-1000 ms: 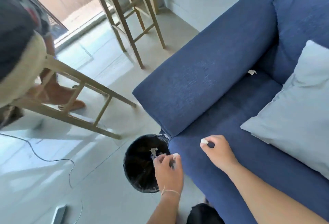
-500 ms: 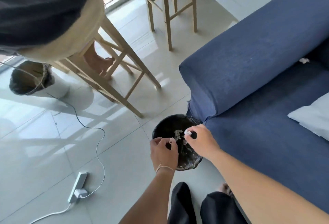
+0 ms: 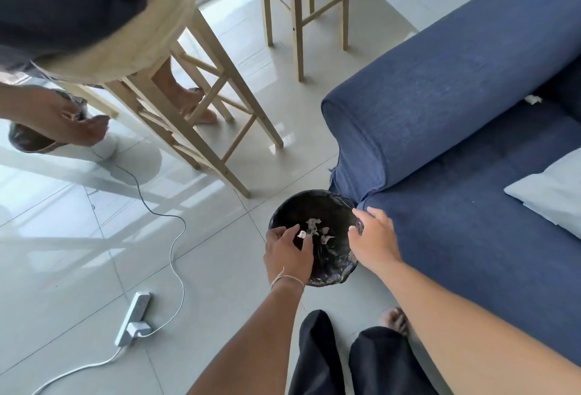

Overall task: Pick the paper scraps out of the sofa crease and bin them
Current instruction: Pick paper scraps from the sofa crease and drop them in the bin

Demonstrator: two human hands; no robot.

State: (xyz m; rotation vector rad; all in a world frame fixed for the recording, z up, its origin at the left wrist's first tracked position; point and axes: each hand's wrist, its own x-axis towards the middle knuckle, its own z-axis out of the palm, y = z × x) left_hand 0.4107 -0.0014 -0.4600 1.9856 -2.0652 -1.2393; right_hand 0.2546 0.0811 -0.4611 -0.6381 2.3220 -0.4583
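A black-lined bin (image 3: 290,204) stands on the floor against the front corner of the blue sofa (image 3: 456,89). Several white paper scraps (image 3: 314,225) lie inside it. My left hand (image 3: 287,253) hovers over the bin's near-left rim, its thumb and forefinger pinching a small paper scrap (image 3: 302,234). Over the right rim, my right hand (image 3: 374,239) has its fingers spread and nothing in them. One more white scrap (image 3: 532,99) sits in the crease between the sofa's armrest and seat, far right.
A pale cushion (image 3: 553,190) lies on the sofa seat. Two wooden stools (image 3: 201,130) stand on the tiled floor; another person sits on the near one, a hand (image 3: 63,126) hanging low. A power strip (image 3: 133,316) and cables lie left of my legs (image 3: 317,360).
My view has swung left and down to the bin. Both hands moved from the sofa's edge to above the bin. The scrap pinched in my right hand is gone and that hand has opened.
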